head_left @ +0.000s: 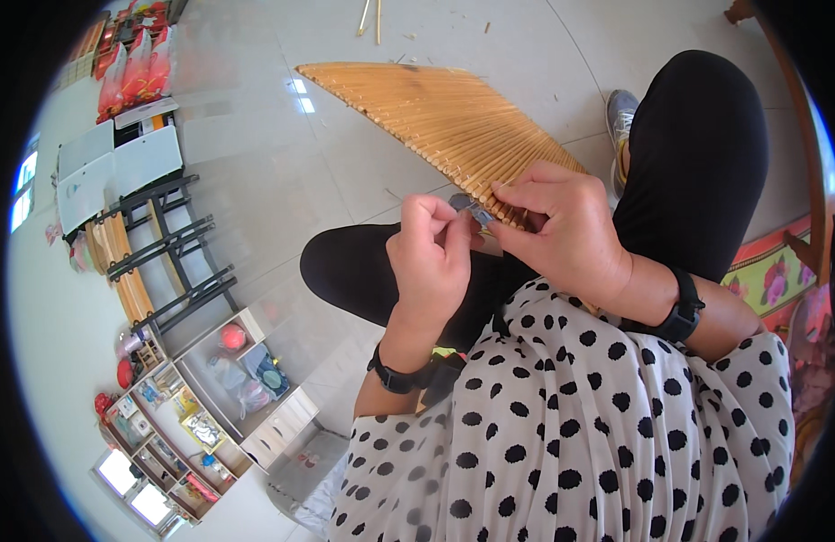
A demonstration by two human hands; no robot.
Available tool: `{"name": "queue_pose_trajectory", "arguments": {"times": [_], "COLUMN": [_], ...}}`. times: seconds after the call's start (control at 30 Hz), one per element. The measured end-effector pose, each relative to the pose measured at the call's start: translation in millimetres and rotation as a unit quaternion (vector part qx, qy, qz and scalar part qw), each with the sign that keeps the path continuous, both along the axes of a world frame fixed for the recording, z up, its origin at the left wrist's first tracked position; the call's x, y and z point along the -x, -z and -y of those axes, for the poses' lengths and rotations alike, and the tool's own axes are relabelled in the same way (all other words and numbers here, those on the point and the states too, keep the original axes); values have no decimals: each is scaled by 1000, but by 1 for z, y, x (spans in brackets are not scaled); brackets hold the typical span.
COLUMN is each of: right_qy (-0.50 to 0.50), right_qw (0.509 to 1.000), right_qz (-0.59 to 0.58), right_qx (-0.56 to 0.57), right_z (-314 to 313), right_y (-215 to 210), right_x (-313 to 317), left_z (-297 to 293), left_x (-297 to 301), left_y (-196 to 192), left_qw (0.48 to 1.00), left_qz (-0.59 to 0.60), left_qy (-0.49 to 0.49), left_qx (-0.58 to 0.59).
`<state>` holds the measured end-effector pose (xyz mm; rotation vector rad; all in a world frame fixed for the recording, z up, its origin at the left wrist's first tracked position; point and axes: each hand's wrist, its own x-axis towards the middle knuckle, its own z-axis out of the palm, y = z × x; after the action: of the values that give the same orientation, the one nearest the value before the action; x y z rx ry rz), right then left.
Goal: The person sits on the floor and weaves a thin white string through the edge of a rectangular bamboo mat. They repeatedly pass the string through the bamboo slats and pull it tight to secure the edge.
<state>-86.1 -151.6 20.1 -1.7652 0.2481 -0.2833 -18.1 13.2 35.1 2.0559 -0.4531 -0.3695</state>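
A stiff mat of golden straw stalks, laid side by side, slants away from my lap over the floor. My right hand is closed on its near corner, thumb and fingers pinching the stalk ends. Just left of that corner my left hand is closed, thumb pressed to the curled forefinger. What it pinches, perhaps a fine thread, is too small to make out. A small grey-blue piece shows between both hands at the mat's edge; its kind is unclear.
My crossed legs in black trousers lie around the work. Loose stalks and scraps lie on the tiled floor. On the left are a black metal frame and shelves. A wooden furniture leg rises at right.
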Motion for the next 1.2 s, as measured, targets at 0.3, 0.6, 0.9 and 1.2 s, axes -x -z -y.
{"name": "queue_pose_trajectory", "arguments": {"times": [0.3,0.6,0.9,1.2], "right_qy": [2,-32,-89,-21], "right_qw": [999,978,949,937], "right_qz": [-5,-46,-89,-167], "right_qx": [41,203,289,306], "right_z": [-5,19,3,3], "right_y": [5,1,-14,-28], "right_x": [-1,-6,-15,-21], "left_z": [6,-161,-110,-3], "left_x": [-4,-30,-92,-197], "left_y": [-9,-70,-27,-9], "left_qw": [997,897,856,793], "left_qz": [50,313,479,439], "left_qy": [53,-251,-11,267], "left_qx": [-31,-184,-196,-328]}}
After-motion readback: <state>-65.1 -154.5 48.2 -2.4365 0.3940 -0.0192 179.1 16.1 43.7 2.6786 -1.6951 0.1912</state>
